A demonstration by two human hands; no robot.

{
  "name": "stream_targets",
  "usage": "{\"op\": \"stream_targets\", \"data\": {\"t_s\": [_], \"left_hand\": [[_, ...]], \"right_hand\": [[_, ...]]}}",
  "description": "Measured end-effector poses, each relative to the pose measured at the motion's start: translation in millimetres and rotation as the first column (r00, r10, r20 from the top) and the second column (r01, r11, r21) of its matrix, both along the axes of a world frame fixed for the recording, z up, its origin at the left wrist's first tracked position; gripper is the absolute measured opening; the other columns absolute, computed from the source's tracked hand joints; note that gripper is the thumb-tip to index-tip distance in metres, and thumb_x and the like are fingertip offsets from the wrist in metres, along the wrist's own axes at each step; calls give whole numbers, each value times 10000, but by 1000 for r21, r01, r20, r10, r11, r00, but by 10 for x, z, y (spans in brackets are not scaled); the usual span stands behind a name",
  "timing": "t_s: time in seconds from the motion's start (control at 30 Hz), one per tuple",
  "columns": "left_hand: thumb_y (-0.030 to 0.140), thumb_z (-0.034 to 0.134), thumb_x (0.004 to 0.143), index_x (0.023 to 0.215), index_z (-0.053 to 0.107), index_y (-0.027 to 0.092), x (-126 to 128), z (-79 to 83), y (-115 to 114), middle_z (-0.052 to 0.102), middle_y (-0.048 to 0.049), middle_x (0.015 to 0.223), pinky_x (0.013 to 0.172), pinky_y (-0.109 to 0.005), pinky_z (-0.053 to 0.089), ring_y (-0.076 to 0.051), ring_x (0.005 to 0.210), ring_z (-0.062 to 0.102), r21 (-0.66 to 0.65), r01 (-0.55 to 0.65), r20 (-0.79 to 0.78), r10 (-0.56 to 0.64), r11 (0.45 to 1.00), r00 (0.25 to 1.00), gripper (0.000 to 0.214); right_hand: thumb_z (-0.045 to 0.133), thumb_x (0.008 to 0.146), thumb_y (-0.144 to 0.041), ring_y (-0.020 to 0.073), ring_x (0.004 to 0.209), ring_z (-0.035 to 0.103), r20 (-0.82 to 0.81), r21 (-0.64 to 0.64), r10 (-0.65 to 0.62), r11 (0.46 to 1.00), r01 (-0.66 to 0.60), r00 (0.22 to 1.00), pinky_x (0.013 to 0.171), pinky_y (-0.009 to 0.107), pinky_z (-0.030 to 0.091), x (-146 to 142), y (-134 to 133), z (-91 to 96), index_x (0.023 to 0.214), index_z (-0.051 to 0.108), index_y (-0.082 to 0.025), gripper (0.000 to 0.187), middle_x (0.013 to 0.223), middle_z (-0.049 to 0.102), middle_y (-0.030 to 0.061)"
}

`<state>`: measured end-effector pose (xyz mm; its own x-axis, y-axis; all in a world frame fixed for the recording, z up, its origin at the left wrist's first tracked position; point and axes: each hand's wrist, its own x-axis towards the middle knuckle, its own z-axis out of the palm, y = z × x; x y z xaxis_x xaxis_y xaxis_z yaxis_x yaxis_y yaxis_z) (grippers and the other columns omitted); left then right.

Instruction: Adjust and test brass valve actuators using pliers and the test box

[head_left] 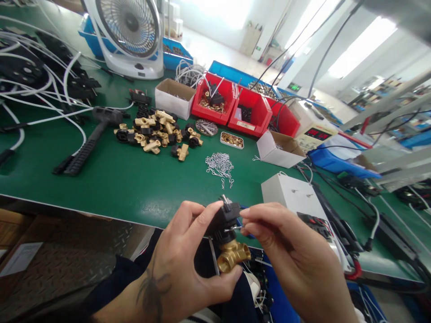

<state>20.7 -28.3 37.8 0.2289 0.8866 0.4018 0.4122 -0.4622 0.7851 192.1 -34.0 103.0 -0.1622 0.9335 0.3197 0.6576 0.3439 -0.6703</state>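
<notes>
My left hand [183,264] grips a brass valve fitting with a black plastic top [226,235], held over the near edge of the green table [128,179]. My right hand [289,255] pinches a thin metal pin [234,229] against the side of the black top. Both hands are closed on their parts. On the table behind lie a pile of brass and black fittings [158,134] and a heap of small wire clips [220,166].
Red bins [232,105] of parts, two white cardboard boxes [175,98], a small dish of brass pieces [231,140], a black handle [89,143], a white fan [129,36], white hoses [40,89] at left, a white control box [296,197] and cables at right.
</notes>
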Motion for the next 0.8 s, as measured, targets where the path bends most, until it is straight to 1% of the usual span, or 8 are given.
{"op": "stream_targets", "data": {"t_s": [0.13, 0.23, 0.4, 0.5, 0.57, 0.63, 0.7, 0.8], "left_hand": [[256, 703, 689, 1346, 457, 201, 6, 7, -4, 529, -52, 1049, 776, -287, 578, -182, 913, 597, 22, 4, 1, -4, 1000, 1000, 704], [257, 695, 693, 1346, 457, 200, 5, 13, -10, 536, -52, 1046, 771, -285, 577, -182, 913, 598, 29, 1, -5, -1, 1000, 1000, 697], [249, 704, 681, 1343, 454, 191, -19, 32, -11, 534, -52, 1059, 780, -265, 576, -174, 924, 601, 25, 22, -13, -22, 999, 1000, 710], [242, 710, 682, 1344, 439, 225, -52, 1, 13, 533, -49, 1070, 784, -282, 579, -185, 933, 603, -15, 86, -10, -86, 996, 996, 716], [236, 714, 681, 1344, 436, 250, -69, -50, 42, 529, -40, 1075, 807, -299, 573, -188, 945, 598, -59, 118, 2, -119, 991, 993, 719], [237, 717, 682, 1338, 448, 256, -75, -111, 79, 523, -32, 1072, 831, -313, 564, -186, 951, 590, -105, 135, 28, -133, 985, 991, 710], [250, 715, 692, 1336, 463, 256, -73, -169, 122, 518, -29, 1068, 845, -328, 559, -186, 951, 581, -147, 141, 66, -132, 979, 989, 691], [268, 712, 718, 1335, 475, 259, -68, -239, 185, 508, -28, 1099, 890, -348, 551, -189, 996, 567, -229, 145, 135, -117, 963, 984, 662]], "right_hand": [[553, 929, -167, 159, 768, 675, 107, 68, 21, 997, -28, 994, 660, 242, 565, -48, 3, 43, 1000, 628, -295, 165, 890, 703, 7], [535, 930, -138, 144, 767, 674, 152, 69, 59, 995, -70, 987, 652, 219, 558, -59, 29, 75, 978, 613, -270, 161, 884, 700, 9], [522, 907, -43, 90, 742, 635, 114, 34, 174, 983, -179, 978, 643, 161, 517, -22, 73, 71, 936, 591, -227, 199, 838, 655, -9], [498, 896, 1, 93, 765, 625, 62, 53, 240, 968, -244, 969, 657, 173, 519, -35, 81, -8, 923, 592, -211, 233, 830, 643, -2], [494, 894, 11, 95, 776, 628, 47, 76, 242, 966, -245, 969, 678, 180, 526, -50, 84, -91, 920, 596, -209, 244, 830, 649, -1], [532, 910, -46, 103, 787, 634, 55, 78, 200, 976, -204, 978, 715, 201, 537, -32, 95, -187, 965, 604, -223, 199, 856, 663, -2], [586, 926, -194, 129, 806, 632, 72, 73, 94, 992, -99, 993, 742, 249, 557, 48, 114, -294, 1115, 593, -252, 197, 960, 671, 20], [582, 915, -444, 214, 921, 632, 201, 91, -146, 987, 130, 969, 805, 389, 577, 252, 136, -511, 1370, 463, -253, 508, 1186, 620, 118]]}}
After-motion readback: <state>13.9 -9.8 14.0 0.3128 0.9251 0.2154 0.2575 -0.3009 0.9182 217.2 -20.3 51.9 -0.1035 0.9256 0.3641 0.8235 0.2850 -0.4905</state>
